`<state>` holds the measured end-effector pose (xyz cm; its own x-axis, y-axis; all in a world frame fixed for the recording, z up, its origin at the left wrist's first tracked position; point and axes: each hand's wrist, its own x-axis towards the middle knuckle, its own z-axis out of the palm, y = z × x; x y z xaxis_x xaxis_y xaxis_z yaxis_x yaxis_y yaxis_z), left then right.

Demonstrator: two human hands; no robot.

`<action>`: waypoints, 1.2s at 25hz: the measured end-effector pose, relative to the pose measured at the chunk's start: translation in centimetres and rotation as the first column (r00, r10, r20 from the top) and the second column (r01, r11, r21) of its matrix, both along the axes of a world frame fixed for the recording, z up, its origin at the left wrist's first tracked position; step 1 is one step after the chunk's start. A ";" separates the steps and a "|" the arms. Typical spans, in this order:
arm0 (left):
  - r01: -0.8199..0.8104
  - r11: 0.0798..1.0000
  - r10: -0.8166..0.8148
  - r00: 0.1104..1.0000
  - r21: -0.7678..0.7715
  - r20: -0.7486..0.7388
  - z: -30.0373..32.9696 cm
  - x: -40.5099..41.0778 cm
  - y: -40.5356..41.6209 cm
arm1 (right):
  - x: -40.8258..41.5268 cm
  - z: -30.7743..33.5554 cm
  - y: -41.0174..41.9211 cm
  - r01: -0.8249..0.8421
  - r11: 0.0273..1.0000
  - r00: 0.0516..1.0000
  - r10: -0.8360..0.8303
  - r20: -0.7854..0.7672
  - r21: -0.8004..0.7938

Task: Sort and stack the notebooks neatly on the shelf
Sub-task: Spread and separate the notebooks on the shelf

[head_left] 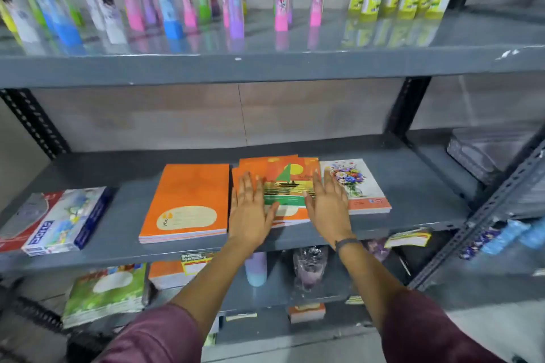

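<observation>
On the middle shelf [413, 186] lies an uneven sailboat stack [283, 183] of notebooks, between the orange stack [188, 200] and the flower stack [359, 186]. The left hand [250, 209] and the right hand [327, 206] are both released, fingers straight, and lie flat on the left and right parts of the sailboat stack. They grasp nothing.

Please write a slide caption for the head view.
Both hands square a fanned notebook stack on the shelf.
</observation>
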<state>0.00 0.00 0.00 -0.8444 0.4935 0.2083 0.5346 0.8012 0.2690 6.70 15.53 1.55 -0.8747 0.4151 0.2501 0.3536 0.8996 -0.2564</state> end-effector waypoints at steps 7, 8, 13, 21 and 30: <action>-0.198 0.966 0.140 0.941 0.165 0.309 -1.5 -3.6 4.4 | -4.4 -1.7 2.8 0.044 0.928 0.991 0.007 0.136 -0.371; -0.234 0.948 0.166 0.942 0.216 0.293 -1.6 -3.7 5.0 | -4.9 -1.8 2.9 0.079 0.902 0.995 -0.047 0.085 -0.424; -0.651 0.561 0.150 0.688 0.512 0.710 0.3 -3.6 6.9 | -5.8 -1.5 3.5 0.171 0.788 0.979 -0.203 0.013 -0.591; -0.744 0.397 -0.314 0.439 0.537 0.842 3.3 -0.5 15.4 | -1.4 -0.8 12.8 0.402 0.737 0.838 -0.536 -0.107 -0.543; -0.327 0.759 -0.030 0.846 0.563 0.533 2.0 0.0 13.8 | -0.4 -1.3 12.8 0.348 0.885 0.903 -0.406 -0.144 -0.310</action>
